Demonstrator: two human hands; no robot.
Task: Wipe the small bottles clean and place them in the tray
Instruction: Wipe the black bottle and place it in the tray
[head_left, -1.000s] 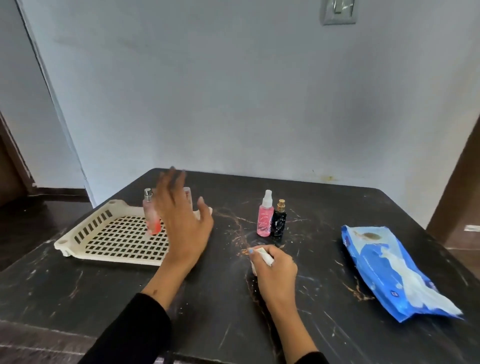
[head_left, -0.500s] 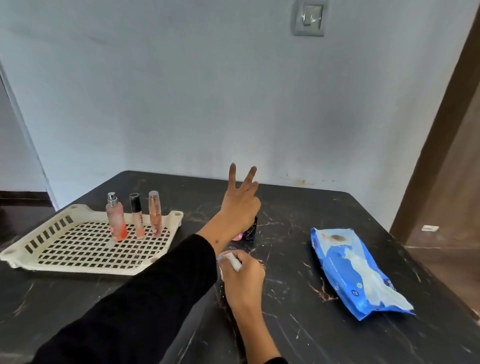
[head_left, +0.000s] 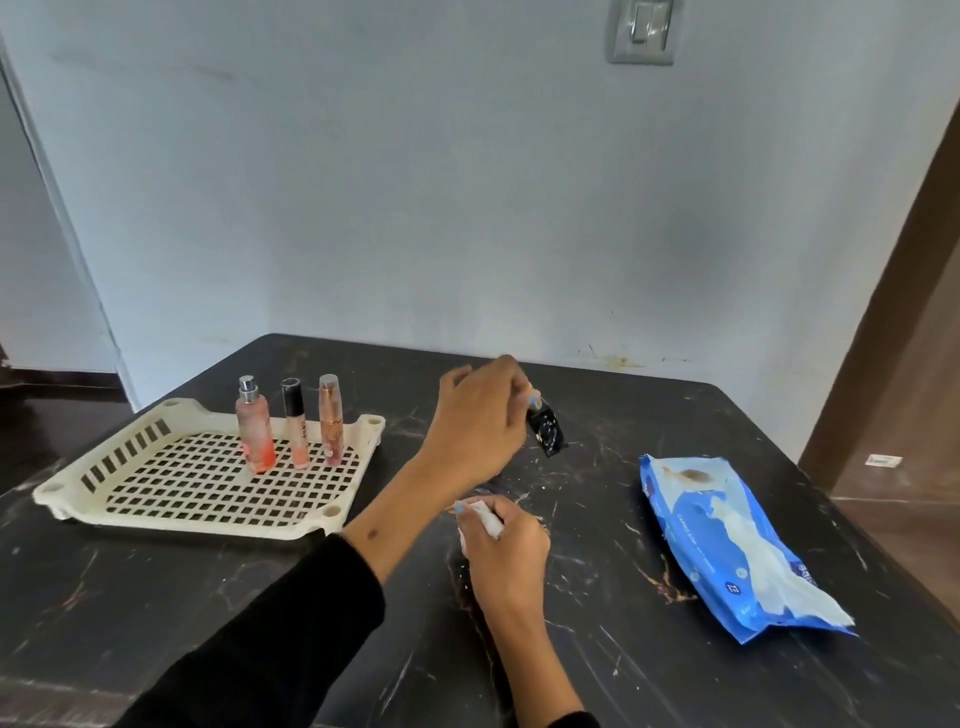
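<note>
My left hand (head_left: 475, 421) grips a small black bottle (head_left: 545, 434) by its top and holds it tilted just above the dark table (head_left: 597, 649). Nearer to me, my right hand (head_left: 506, 551) rests on the table, closed around a crumpled white wipe (head_left: 485, 519). A cream slotted tray (head_left: 208, 525) lies at the left. Three bottles stand upright along its far side: a pink spray bottle (head_left: 254, 431), a black-capped tube (head_left: 295, 423) and a rose-gold tube (head_left: 330, 418). The pink bottle seen earlier beside the black one is out of sight behind my left hand.
A blue pack of wet wipes (head_left: 727, 540) lies on the right side of the table with a sheet sticking out. The table stands against a pale wall (head_left: 467, 208). A brown door frame (head_left: 893, 312) runs down the right.
My left hand moved from the tray over to the two bottles, closed on the black one and lifted it, tilted. My right hand stayed in place with the wipe.
</note>
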